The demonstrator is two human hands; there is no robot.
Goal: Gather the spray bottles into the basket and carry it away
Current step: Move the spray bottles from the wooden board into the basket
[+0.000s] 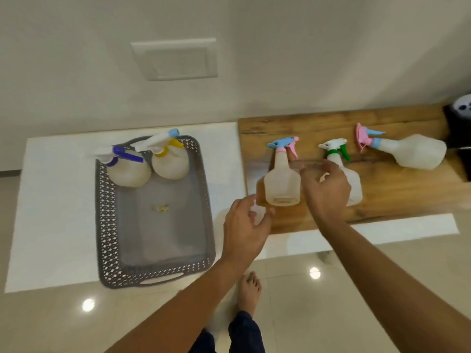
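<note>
Behind everything I see a plain pale wall and a glossy tiled floor, and in front of it a low white surface [58, 200] with a wooden board [397, 194] lying on its right part. On the white surface sits the grey perforated basket [104, 225], and two round spray bottles already lie at its far end, one with a dark blue trigger [127, 169] and one with a yellow trigger [169, 161]. Three bottles remain on the board: one with a blue and pink head [281, 184], one with a green and white head [353, 179], and a bigger one with a pink head [418, 151] lying on its side far to the right. My left hand [246, 230] is loose and holds nothing, with fingers spread just before the base of the blue and pink bottle. My right hand [327, 192] is also empty and hovers over the green one, partly covering it. I judge these bottles are thin translucent plastic and seem nearly empty, so they should be light but easy to tip over and a little slippery. The narrow neck under the trigger is the safest place to take each one, because the wide body may squeeze in. The basket has cut-out handles at its short ends for carrying later
</note>
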